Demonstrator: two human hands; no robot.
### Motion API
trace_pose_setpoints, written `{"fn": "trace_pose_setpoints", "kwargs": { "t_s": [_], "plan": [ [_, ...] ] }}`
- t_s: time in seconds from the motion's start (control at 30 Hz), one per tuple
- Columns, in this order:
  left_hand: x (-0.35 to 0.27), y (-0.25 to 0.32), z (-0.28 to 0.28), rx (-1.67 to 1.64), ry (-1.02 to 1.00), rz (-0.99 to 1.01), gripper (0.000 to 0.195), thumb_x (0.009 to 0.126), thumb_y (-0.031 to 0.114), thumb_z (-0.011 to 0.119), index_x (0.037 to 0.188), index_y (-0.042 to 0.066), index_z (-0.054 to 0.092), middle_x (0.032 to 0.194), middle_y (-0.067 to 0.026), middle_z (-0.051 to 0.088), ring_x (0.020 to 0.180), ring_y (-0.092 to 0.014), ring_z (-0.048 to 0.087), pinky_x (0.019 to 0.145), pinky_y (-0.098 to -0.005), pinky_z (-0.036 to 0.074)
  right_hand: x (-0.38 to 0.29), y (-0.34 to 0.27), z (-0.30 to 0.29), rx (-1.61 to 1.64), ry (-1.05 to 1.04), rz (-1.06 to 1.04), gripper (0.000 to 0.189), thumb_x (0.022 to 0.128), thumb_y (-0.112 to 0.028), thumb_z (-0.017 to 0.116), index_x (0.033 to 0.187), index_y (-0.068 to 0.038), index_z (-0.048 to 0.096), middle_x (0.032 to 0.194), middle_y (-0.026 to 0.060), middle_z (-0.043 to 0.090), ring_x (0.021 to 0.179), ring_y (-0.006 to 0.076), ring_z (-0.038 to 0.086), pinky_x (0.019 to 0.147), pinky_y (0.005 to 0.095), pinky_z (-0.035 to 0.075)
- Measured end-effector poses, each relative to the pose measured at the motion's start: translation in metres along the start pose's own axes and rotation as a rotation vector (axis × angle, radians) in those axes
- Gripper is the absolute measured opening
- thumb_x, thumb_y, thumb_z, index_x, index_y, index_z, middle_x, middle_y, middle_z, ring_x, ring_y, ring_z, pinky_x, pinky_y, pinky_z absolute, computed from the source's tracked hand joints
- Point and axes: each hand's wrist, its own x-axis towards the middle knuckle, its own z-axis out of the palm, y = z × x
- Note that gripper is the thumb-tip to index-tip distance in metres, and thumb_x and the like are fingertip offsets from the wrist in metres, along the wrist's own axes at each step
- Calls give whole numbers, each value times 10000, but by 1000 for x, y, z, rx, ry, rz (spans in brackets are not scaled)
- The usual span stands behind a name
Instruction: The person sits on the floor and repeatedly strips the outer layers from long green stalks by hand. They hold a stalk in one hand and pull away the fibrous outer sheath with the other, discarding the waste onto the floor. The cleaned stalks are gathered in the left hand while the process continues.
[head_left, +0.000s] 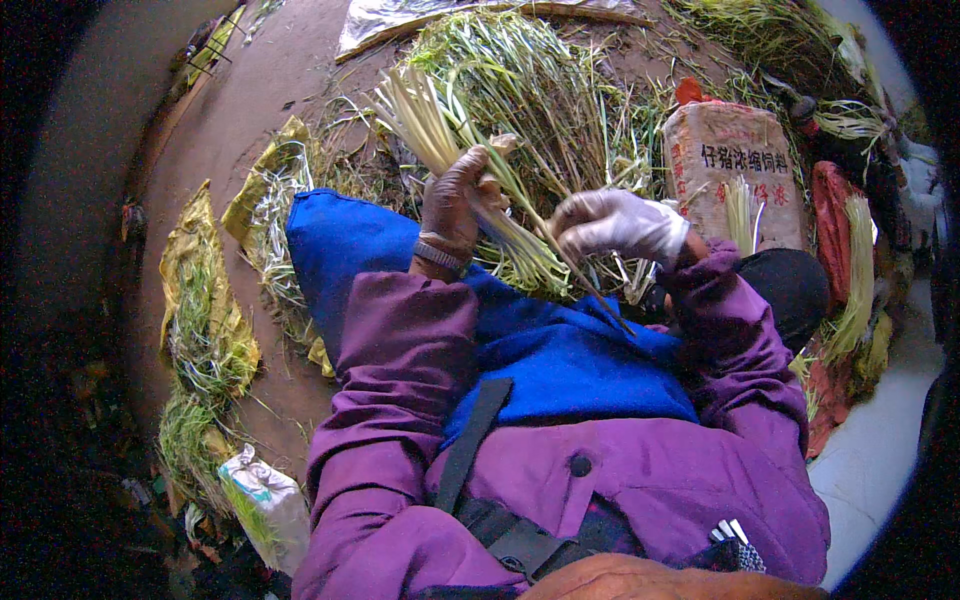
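Note:
My left hand (456, 210), in a soiled glove, is closed around a bundle of pale, leafy stalks (420, 124), whose pale ends point up and whose greener ends hang below the fist. My right hand (619, 225), in a whitish glove, is just to the right, its bent fingers at a thin green and brown stalk (551, 229) that runs down from the bundle toward my lap. Whether the fingertips grip that stalk is hard to tell. A blue apron (585, 367) covers my lap. Beyond the hands lies a large heap of long green stalks (517, 90).
A printed woven sack (735, 142) stands right of the heap, with a small pale bundle (741, 214) against it. Another bundle (855, 277) leans by red cloth. Yellow sacks (187, 247) with plant scraps and a white sack (274, 510) lie on the left.

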Motion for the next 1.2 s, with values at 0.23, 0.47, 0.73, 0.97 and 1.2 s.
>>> {"fn": "trace_pose_setpoints", "kwargs": {
  "t_s": [0.23,0.47,0.73,0.97,1.2],
  "plan": [
    [2,-23,-2,347,138,234,171,841,199,612,864,30,624,699,-8,595,558,-100,547,491,-234,434,67,15,8,404,162,-273,181,886,-182,589,979,-28,614,859,10,643,713,93,580,649,243,464],
    [5,-29,0,100,189,124,110,822,157,634,853,56,603,696,-15,590,540,-111,535,418,-257,407,74,19,7,242,460,-152,159,873,-191,610,907,-37,631,773,-13,619,671,64,521,605,217,423],
    [9,-36,-9,237,201,78,159,821,155,669,915,33,631,728,-15,619,584,-109,588,493,-243,478,79,13,2,226,408,-275,276,901,-308,568,1019,-62,609,866,-11,623,735,75,540,652,227,425],
    [4,-32,4,290,179,107,230,811,183,653,976,27,622,676,-2,575,533,-100,534,455,-235,426,87,31,-2,240,587,-179,181,898,-217,538,973,-66,605,737,37,615,681,166,594,639,287,481],
    [11,-7,-7,-76,202,100,200,846,186,600,930,18,668,581,54,427,478,-61,372,425,-217,341,65,37,-34,679,512,-369,287,926,-298,486,854,-41,593,793,69,630,639,166,586,590,301,503]
  ]
}}
